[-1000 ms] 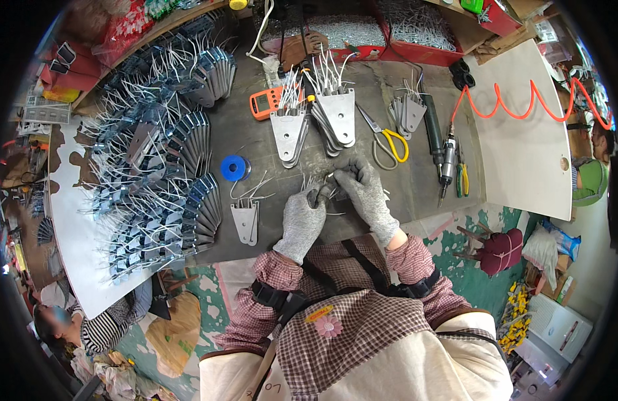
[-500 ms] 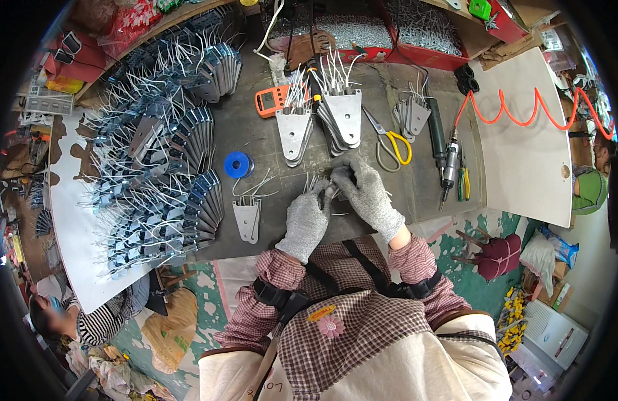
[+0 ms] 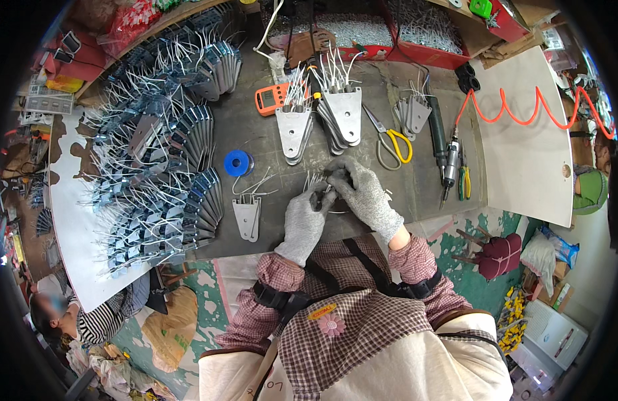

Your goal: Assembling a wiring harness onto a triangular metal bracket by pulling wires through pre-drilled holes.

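Note:
My left hand (image 3: 305,224) and my right hand (image 3: 362,196), both in grey knit gloves, meet over the near part of the dark bench (image 3: 289,194). Their fingers are bent in a pinch on something small that the gloves mostly hide. Thin white wire ends show just behind the fingertips. To the left lies one tapered metal plate with white wires (image 3: 246,219). A blue spool of solder-like wire (image 3: 238,163) sits behind it. Beyond my hands stand two stacks of wired metal plates, a left stack (image 3: 293,134) and a right stack (image 3: 343,115).
Yellow-handled scissors (image 3: 394,144), a screwdriver-like air tool (image 3: 450,167) with a coiled orange hose (image 3: 503,110) and pliers (image 3: 464,182) lie to the right. An orange meter (image 3: 271,99) is behind. Many wired plates (image 3: 195,194) fill the left. Red bins (image 3: 429,57) of hardware line the back.
My fingers have shifted slightly at the pinch; the left hand is a little lower and its fingers have loosened a bit. The bench items have not moved.

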`<state>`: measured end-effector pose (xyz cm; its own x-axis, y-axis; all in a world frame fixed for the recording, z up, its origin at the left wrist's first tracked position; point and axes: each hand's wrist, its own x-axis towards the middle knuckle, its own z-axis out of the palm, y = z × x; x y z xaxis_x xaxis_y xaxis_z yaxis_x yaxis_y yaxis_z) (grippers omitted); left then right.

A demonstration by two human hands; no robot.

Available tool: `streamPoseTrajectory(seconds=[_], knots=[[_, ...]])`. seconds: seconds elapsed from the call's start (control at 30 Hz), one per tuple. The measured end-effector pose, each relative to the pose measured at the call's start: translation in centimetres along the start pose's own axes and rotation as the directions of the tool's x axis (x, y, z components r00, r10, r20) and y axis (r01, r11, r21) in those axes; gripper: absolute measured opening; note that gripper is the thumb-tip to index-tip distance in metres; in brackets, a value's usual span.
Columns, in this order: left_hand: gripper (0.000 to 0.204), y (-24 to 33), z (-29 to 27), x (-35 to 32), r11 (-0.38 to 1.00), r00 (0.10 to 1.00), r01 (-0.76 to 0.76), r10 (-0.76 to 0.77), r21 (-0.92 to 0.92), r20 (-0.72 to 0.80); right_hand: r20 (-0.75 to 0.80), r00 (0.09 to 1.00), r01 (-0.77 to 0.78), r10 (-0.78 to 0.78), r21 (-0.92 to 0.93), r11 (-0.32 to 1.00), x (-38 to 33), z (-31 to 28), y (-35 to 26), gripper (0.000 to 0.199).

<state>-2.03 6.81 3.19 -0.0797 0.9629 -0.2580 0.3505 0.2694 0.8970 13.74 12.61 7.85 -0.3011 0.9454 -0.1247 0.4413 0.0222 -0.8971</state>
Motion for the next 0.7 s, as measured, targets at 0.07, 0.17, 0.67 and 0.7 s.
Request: streamPoseTrajectory(seconds=[0.07,0.17,0.67,0.7], knots=[[0.034,0.1,-0.1,-0.4,0.997,1.000,-0.020,0.019,-0.070,-0.008,0.008,1.000,-0.002,0.003,-0.045,0.999,-0.1,0.0,0.0,0.025],[0.040,1.1,-1.0,-0.7,1.000,0.999,0.018,-0.017,-0.007,0.036,0.018,1.000,0.025,-0.024,-0.073,0.997,-0.9,0.8,0.1,0.027],[0.062,-0.9,-1.2,-4.4,0.857,0.940,-0.216,0.311,0.468,-0.136,0.179,0.983,0.001,0.026,-0.148,0.989,-3.2,2.9,0.9,0.022],[0.064,-0.9,-1.0,-4.2,0.860,0.939,-0.209,0.310,0.466,-0.151,0.187,0.982,0.013,0.015,-0.152,0.988,-3.2,2.6,0.9,0.021]])
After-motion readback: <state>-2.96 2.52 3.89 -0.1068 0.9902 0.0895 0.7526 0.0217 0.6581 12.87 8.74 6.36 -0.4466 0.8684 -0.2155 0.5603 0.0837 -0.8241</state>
